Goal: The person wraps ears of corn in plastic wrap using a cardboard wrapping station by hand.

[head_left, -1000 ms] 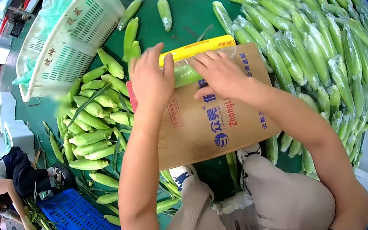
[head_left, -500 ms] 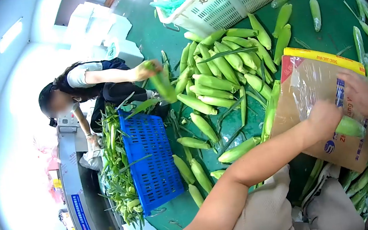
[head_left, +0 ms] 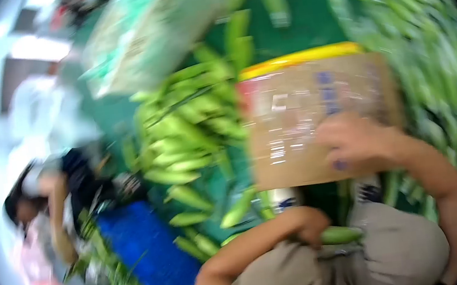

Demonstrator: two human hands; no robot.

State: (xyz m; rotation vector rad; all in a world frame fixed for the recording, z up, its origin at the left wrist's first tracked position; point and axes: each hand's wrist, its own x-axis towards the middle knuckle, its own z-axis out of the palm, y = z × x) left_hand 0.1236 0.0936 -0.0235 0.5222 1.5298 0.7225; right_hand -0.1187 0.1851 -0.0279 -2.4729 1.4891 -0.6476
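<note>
My left hand (head_left: 312,226), low over my lap, is closed round one end of a green ear of corn (head_left: 342,235). The ear lies nearly level between my knees. My right hand (head_left: 349,138) is over the cardboard box (head_left: 266,166), its fingers curled near the surface and blurred; what they pinch, if anything, cannot be made out. Shiny plastic wrap (head_left: 287,129) covers part of the cardboard. A yellow wrap box (head_left: 298,59) runs along the cardboard's far edge.
A heap of corn (head_left: 186,125) lies left of the cardboard on the green floor. Many more ears (head_left: 432,64) line the right side. Behind stands a white crate (head_left: 167,29); at left, a blue crate (head_left: 145,251) with husks and another person (head_left: 53,188).
My view has swung to the right and is blurred. My left hand has moved from the cardboard down to my lap. The right hand stays over the cardboard, nearer its middle.
</note>
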